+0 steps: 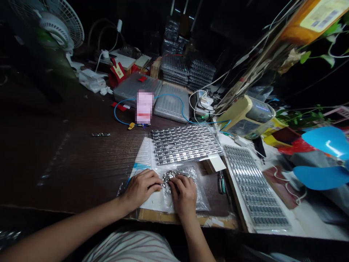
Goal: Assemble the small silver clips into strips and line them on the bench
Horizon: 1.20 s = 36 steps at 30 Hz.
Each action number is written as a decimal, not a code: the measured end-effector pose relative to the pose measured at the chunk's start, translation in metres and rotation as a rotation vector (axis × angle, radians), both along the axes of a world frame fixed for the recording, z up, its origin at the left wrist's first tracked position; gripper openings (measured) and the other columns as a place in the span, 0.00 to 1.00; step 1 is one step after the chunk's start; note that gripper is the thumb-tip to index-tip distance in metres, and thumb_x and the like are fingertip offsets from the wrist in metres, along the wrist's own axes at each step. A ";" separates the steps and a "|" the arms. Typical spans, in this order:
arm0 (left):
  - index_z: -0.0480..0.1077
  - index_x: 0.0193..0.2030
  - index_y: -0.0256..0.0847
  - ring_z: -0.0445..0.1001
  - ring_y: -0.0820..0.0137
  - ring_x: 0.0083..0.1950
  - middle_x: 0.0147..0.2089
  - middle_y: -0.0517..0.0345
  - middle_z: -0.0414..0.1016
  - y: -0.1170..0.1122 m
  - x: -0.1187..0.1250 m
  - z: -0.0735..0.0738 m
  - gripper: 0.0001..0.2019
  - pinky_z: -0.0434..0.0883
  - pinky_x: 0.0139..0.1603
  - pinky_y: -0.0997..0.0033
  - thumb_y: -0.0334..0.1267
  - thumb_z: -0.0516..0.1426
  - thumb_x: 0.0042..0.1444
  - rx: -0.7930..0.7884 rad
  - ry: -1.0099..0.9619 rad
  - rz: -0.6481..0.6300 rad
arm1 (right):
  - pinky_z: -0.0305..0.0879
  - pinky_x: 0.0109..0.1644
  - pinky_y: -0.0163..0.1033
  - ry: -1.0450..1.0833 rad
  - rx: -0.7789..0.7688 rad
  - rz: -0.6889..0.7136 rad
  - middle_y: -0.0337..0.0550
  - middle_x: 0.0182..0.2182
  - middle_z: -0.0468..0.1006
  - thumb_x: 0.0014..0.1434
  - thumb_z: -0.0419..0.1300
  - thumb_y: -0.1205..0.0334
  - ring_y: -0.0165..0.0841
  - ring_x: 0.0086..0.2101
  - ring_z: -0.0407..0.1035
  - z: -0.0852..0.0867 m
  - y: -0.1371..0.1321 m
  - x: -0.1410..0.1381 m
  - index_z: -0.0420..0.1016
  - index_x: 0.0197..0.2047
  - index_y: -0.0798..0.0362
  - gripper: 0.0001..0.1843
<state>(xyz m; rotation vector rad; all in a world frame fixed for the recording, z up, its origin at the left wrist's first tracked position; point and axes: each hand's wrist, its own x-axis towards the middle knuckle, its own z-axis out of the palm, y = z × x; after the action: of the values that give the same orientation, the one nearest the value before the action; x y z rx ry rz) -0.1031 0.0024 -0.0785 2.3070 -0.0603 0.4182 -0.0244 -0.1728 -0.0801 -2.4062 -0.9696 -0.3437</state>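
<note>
My left hand (141,187) and my right hand (184,194) rest side by side at the near edge of the dark wooden table (81,163). Both have their fingers curled down into a pile of small shiny metal parts (171,177) lying on a clear plastic bag (199,198) over white paper. What the fingertips pinch is too small to make out. Just beyond the pile lies a clear tray (187,143) filled with rows of the same metal parts.
A second filled tray (255,189) lies to the right. Stacked trays (188,71), a blue cable (120,114), a white fan (58,25), a cream-coloured device (247,116) and blue plastic pieces (324,156) crowd the back and right. One loose metal strip (100,134) lies at the left.
</note>
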 end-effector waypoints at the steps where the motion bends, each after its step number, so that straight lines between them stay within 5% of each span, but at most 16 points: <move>1: 0.75 0.37 0.44 0.72 0.68 0.40 0.36 0.58 0.75 0.000 0.000 0.000 0.04 0.68 0.41 0.69 0.36 0.58 0.58 0.004 0.001 -0.003 | 0.58 0.41 0.40 0.004 0.007 0.004 0.43 0.36 0.75 0.63 0.56 0.62 0.35 0.38 0.65 0.000 0.000 0.000 0.77 0.38 0.49 0.07; 12: 0.74 0.35 0.43 0.72 0.68 0.39 0.36 0.58 0.76 0.001 0.001 -0.004 0.03 0.68 0.39 0.69 0.34 0.59 0.57 0.051 0.019 -0.035 | 0.60 0.43 0.41 0.000 0.049 0.011 0.44 0.38 0.77 0.63 0.55 0.64 0.35 0.39 0.67 -0.002 -0.002 0.000 0.77 0.41 0.50 0.09; 18: 0.75 0.37 0.43 0.73 0.70 0.38 0.35 0.58 0.76 0.003 0.002 0.004 0.05 0.68 0.40 0.71 0.31 0.57 0.57 -0.071 -0.045 -0.002 | 0.60 0.43 0.40 -0.012 0.121 0.071 0.44 0.38 0.78 0.64 0.53 0.66 0.34 0.38 0.68 0.003 -0.001 0.000 0.75 0.44 0.51 0.10; 21: 0.76 0.39 0.42 0.73 0.69 0.41 0.38 0.56 0.76 0.043 0.018 0.016 0.07 0.68 0.43 0.70 0.33 0.56 0.58 -0.073 -0.083 0.158 | 0.59 0.41 0.38 0.046 0.154 0.133 0.41 0.35 0.78 0.64 0.55 0.66 0.33 0.37 0.68 0.009 0.008 -0.007 0.75 0.41 0.51 0.07; 24: 0.77 0.37 0.41 0.73 0.66 0.41 0.39 0.55 0.77 0.113 0.038 0.023 0.08 0.68 0.45 0.67 0.39 0.57 0.57 0.057 -0.086 0.341 | 0.56 0.39 0.38 0.105 0.136 0.170 0.38 0.31 0.78 0.62 0.59 0.64 0.32 0.33 0.68 0.012 0.021 -0.017 0.74 0.35 0.50 0.04; 28: 0.77 0.34 0.41 0.74 0.64 0.40 0.38 0.54 0.78 0.194 0.049 0.010 0.11 0.67 0.48 0.62 0.45 0.57 0.55 0.223 -0.018 0.484 | 0.53 0.39 0.39 0.109 0.104 0.151 0.36 0.32 0.79 0.59 0.62 0.64 0.33 0.33 0.66 0.010 0.035 -0.025 0.75 0.33 0.49 0.02; 31: 0.77 0.33 0.41 0.74 0.64 0.41 0.38 0.54 0.78 0.219 0.041 -0.004 0.13 0.67 0.48 0.64 0.47 0.55 0.56 0.252 0.020 0.459 | 0.53 0.40 0.39 0.104 0.099 0.144 0.35 0.34 0.79 0.57 0.64 0.65 0.33 0.34 0.66 0.005 0.039 -0.025 0.76 0.35 0.46 0.03; 36: 0.76 0.37 0.42 0.74 0.63 0.44 0.42 0.54 0.78 0.217 0.030 -0.003 0.12 0.66 0.49 0.63 0.40 0.52 0.56 0.325 0.064 0.515 | 0.54 0.40 0.39 0.093 0.089 0.145 0.37 0.35 0.78 0.58 0.63 0.64 0.33 0.35 0.66 0.004 0.041 -0.025 0.78 0.37 0.46 0.04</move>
<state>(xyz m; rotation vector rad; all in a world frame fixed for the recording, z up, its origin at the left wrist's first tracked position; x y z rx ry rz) -0.0731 0.2193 -0.0818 2.6448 0.5442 0.6276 -0.0490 -0.1320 -0.0764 -2.2369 -1.0571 -0.2155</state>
